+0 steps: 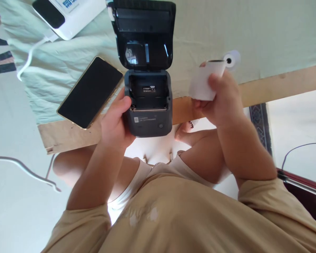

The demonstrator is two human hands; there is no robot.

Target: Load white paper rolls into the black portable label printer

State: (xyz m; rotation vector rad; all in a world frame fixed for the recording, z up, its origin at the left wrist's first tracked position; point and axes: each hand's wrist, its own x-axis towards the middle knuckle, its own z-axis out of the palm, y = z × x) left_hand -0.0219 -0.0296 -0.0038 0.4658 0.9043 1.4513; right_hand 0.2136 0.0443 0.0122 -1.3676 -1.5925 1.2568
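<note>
My left hand (117, 119) is closed round the left side of a small black label printer (150, 123), its thumb on the near rim. The printer's lid (144, 35) stands raised, and the paper bay shows no roll inside. To the right, my right hand (223, 95) grips a white paper roll (204, 82), with the thumb across its face. Part of that roll is hidden by the fingers. Just beyond this hand, a second, smaller white roll (233, 59) with a dark core lies on the table.
A dark-screened phone (91, 91) lies left of the printer on the green cloth (274, 31). A white device (71, 15) with a cable (31, 52) sits at the far left. The table's wooden edge (281, 80) runs in front of my knees.
</note>
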